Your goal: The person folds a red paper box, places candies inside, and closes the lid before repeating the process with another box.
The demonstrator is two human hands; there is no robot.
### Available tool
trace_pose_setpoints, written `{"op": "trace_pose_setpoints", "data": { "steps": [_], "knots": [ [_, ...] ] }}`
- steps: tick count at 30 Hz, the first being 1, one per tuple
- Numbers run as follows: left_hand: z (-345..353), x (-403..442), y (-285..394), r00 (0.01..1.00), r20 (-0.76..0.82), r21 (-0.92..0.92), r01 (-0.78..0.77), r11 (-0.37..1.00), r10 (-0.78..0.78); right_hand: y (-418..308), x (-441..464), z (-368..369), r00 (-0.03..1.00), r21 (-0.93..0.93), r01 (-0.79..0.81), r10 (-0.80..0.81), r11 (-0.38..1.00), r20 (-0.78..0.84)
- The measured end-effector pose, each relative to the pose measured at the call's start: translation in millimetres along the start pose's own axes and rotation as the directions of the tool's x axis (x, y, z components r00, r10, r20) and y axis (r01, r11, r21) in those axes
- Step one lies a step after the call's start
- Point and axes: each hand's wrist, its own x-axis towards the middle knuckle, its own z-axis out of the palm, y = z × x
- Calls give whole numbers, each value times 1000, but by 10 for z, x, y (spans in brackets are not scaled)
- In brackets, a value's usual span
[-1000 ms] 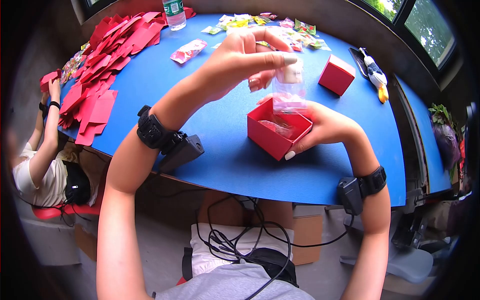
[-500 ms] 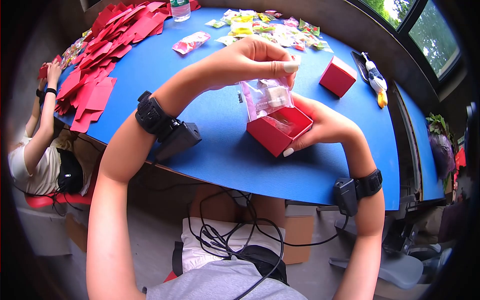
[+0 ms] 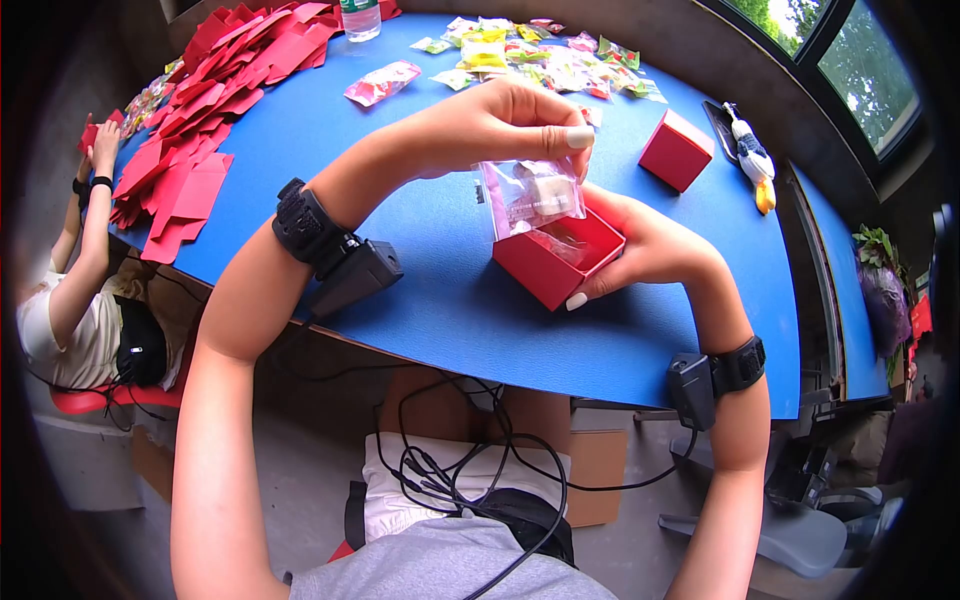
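My left hand [image 3: 520, 125] pinches the corner of a clear and pink candy packet [image 3: 530, 198], which hangs over the left part of an open red box [image 3: 535, 272]. A pale piece shows inside the packet. Wrapped round the right and far side of the box, my right hand [image 3: 650, 245] has its thumb at the near edge. Clear wrapping is visible inside the box, its contents hard to make out. The box rests on the blue table [image 3: 430, 300].
A closed red box [image 3: 677, 152] stands right of my hands, beside a bird-shaped item [image 3: 750, 155]. Wrapped candies [image 3: 540, 60], a pink packet [image 3: 383, 83] and a bottle [image 3: 361, 20] lie farther back. Flat red boxes [image 3: 200, 120] are piled left, near a co-worker's hand [image 3: 103, 148].
The packet has moved left and down from above the box's far side to its left edge, and my left hand has lowered slightly. My right hand keeps its hold on the box.
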Motion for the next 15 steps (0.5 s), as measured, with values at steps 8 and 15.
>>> {"op": "trace_pose_setpoints", "data": {
  "steps": [8, 15],
  "knots": [
    [5, 0, 5, 999, 31, 10, 20, 1000, -21, 23, -1, 2, 1000, 4, 2, -2, 1000, -2],
    [10, 13, 5, 1000, 6, 49, -2, 999, 2, -14, -9, -14, 999, -10, -7, 8, 1000, 40]
  ]
}}
